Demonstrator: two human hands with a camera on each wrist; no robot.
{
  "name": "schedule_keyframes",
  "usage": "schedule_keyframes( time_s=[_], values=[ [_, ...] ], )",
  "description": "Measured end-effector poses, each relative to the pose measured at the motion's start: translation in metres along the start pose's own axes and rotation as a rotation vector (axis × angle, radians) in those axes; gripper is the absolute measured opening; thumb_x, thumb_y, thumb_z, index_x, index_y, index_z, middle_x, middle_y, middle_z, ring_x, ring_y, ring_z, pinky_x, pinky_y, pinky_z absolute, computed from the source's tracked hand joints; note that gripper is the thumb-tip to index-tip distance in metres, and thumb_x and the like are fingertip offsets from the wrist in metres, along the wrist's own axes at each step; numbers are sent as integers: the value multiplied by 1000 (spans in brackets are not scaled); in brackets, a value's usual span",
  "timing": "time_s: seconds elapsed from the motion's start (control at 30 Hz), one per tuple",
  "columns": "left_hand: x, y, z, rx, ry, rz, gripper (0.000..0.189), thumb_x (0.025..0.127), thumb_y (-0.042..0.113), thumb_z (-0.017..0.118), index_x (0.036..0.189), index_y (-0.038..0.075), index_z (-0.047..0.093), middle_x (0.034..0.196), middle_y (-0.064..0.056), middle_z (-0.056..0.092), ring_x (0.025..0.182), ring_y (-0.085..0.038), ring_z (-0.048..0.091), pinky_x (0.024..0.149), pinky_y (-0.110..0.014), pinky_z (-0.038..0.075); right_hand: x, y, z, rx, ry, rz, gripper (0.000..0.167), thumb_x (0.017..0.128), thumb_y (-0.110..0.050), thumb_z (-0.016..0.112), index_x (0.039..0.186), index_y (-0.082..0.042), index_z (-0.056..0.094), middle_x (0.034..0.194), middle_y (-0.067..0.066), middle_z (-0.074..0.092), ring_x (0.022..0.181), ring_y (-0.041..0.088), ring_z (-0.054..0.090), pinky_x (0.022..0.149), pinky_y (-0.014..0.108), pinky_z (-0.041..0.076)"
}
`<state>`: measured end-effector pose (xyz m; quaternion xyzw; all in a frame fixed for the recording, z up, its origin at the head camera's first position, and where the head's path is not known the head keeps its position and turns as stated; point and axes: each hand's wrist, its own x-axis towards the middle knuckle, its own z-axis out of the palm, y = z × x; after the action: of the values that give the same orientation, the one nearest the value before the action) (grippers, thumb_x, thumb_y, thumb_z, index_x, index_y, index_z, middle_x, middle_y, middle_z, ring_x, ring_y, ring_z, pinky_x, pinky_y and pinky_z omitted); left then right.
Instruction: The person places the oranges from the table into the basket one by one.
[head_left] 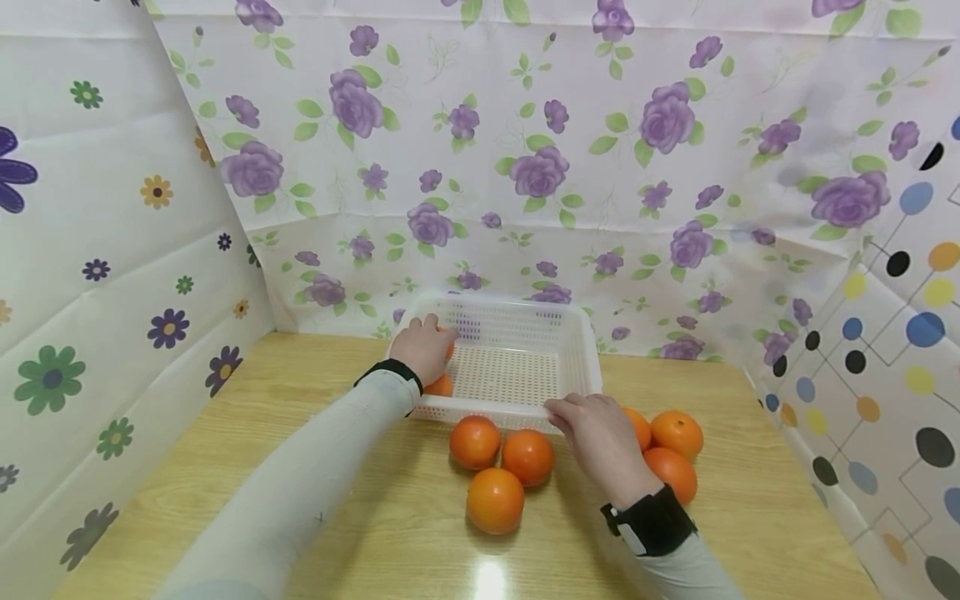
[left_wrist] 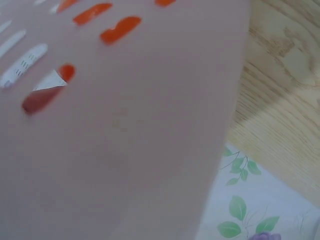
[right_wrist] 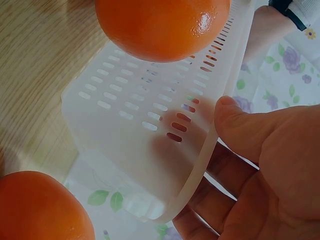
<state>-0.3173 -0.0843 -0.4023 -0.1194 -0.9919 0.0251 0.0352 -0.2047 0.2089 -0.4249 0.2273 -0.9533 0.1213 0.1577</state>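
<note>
A white slotted plastic basket [head_left: 517, 408] stands on the table against the back curtain. My left hand [head_left: 424, 350] reaches inside its left end and holds an orange [head_left: 450, 348], mostly covered by the fingers. Another orange [head_left: 440, 386] lies in the basket under that wrist. In the left wrist view the basket wall [left_wrist: 130, 130] blocks the hand, with orange colour showing through its slots. My right hand [head_left: 600, 437] grips the front rim near the right corner. In the right wrist view the thumb [right_wrist: 235, 122] is outside the wall and the other fingers are inside.
Three oranges [head_left: 495, 501] sit together in front of the basket. Another group of oranges [head_left: 677, 435] lies just right of my right hand, on the wooden table [head_left: 390, 533]. Flowered curtains [head_left: 540, 175] enclose the back and left; a dotted one [head_left: 900, 350] hangs at right.
</note>
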Motion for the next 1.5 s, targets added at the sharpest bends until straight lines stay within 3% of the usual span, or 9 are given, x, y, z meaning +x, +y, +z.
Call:
schedule_keyframes(
  time_s=[0.5, 1.5],
  values=[
    [1, 1, 2, 14, -1, -7, 44, 108, 22, 75, 151, 22, 67, 146, -23, 58, 113, -38, 60, 89, -48, 61, 0, 1, 1, 0, 12, -9, 19, 102, -15, 81, 121, -12, 84, 104, 3, 80, 94, 30, 72, 95, 48, 57],
    [6, 6, 5, 61, -33, -11, 37, 110, 20, 69, 147, 27, 72, 136, -18, 67, 109, -36, 63, 96, -50, 59, -1, 2, 1, 4, 18, -6, 19, 102, -14, 81, 121, -13, 84, 103, 3, 80, 95, 30, 72, 94, 49, 57]
  ],
)
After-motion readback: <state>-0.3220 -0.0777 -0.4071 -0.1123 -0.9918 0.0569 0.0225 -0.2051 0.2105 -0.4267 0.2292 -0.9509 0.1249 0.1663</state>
